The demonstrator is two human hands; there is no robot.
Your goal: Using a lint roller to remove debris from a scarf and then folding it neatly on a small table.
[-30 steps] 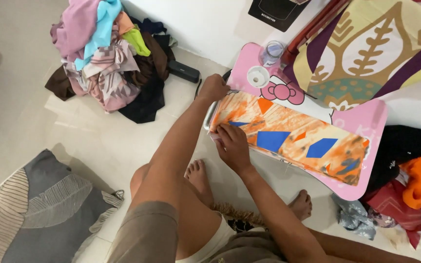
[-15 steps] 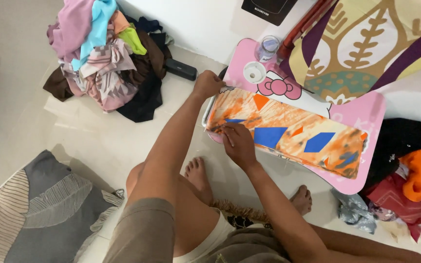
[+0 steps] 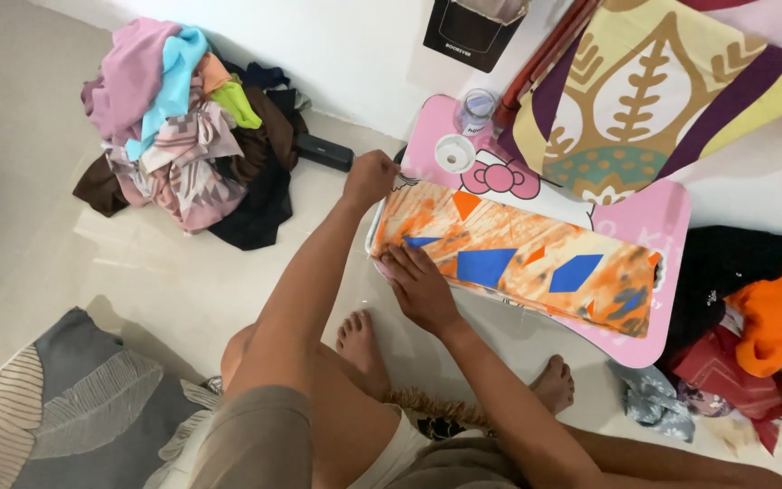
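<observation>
Head view: left hand [image 3: 370, 178] fingers curl on the orange cloth's [image 3: 518, 258] far corner (right hand [image 3: 418, 285] presses flat).

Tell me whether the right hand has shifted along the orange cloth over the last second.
Barely. The right hand stays pressed on the orange cloth near its left end, by the same blue patch; mostly the camera moved.

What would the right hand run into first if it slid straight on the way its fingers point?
Probably nothing but more of the folded orange cloth with blue shapes: the right hand lies flat on it, pointing toward the clenched left hand.
</observation>
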